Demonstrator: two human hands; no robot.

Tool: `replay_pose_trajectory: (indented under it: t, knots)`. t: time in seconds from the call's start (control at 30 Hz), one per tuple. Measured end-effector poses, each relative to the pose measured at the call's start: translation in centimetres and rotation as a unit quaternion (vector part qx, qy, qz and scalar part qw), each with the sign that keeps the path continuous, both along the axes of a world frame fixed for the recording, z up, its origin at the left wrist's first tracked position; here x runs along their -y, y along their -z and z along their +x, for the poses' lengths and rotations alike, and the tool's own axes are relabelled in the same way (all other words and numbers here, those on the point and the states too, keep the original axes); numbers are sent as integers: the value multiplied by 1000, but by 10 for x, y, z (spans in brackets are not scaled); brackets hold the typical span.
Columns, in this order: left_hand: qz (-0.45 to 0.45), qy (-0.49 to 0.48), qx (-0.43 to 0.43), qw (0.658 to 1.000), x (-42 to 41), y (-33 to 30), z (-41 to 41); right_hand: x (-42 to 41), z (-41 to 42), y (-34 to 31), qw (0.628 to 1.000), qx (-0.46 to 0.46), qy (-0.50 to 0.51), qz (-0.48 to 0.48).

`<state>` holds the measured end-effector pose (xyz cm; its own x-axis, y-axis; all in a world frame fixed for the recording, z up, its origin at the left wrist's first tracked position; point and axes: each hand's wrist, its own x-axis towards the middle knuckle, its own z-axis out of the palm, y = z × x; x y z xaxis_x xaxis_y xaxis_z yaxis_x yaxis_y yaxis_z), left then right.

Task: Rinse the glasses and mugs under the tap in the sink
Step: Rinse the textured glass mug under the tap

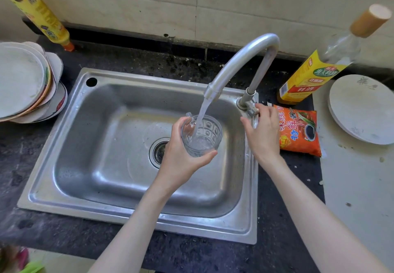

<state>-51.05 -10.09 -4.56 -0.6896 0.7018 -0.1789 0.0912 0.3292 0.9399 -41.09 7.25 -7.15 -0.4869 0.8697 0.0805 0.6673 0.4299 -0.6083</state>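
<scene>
My left hand (181,155) grips a clear patterned glass (203,136) over the steel sink (89,111), fingers wrapped round its side and base. Water streams from the curved metal tap (241,62) straight into the glass, which is partly filled. My right hand (263,132) is at the tap's base on the sink's right rim, its fingertips on the small tap handle (251,111). The sink bowl holds nothing but the drain (158,152).
A stack of plates (25,83) stands left of the sink. Behind right is a yellow-labelled bottle (313,76), an orange sauce packet (298,132) and a round white plate (362,108). A yellow tube (36,10) leans at the back left.
</scene>
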Motion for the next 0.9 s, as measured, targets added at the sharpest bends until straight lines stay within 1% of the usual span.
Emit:
replay_pose_trajectory:
  t: [0.07, 0.23, 0.33, 0.4, 0.47, 0.53, 0.63, 0.73, 0.77, 0.8, 0.9]
  knots:
    - [-14, 2, -8, 1000, -1, 0, 2, -11, -1, 3, 997, 50, -37, 36]
    - [-24, 2, -9, 1000, -4, 0, 3, -33, 5, -1, 981, 117, -121, 97]
    - [-27, 4, -2, 1000, -7, 1, 3, -37, 12, 3, 977, 125, -137, 110]
    - [-28, 5, 1, 1000, -8, -1, 4, -36, 10, 2, 986, 104, -102, 78]
    - [-30, 7, 0, 1000, -9, -5, 3, -38, 7, -2, 997, 61, -50, 10]
    - [-28, 10, -6, 1000, -10, -9, 3, -44, 4, -6, 998, 31, -15, -45]
    - [-20, 14, -8, 1000, -12, -16, 4, -49, 3, -9, 993, 3, 15, -121]
    - [-29, 17, -20, 999, -11, -21, 6, -45, 2, -14, 974, -39, 50, -216]
    - [-31, 18, -21, 999, -9, -23, 6, -39, 2, -16, 969, -51, 63, -233]
    - [-33, 19, -21, 999, -8, -23, 7, -30, 4, -20, 970, -58, 72, -226]
    - [-47, 8, -16, 999, 0, -27, 11, 18, 16, -21, 992, -28, 36, -115]
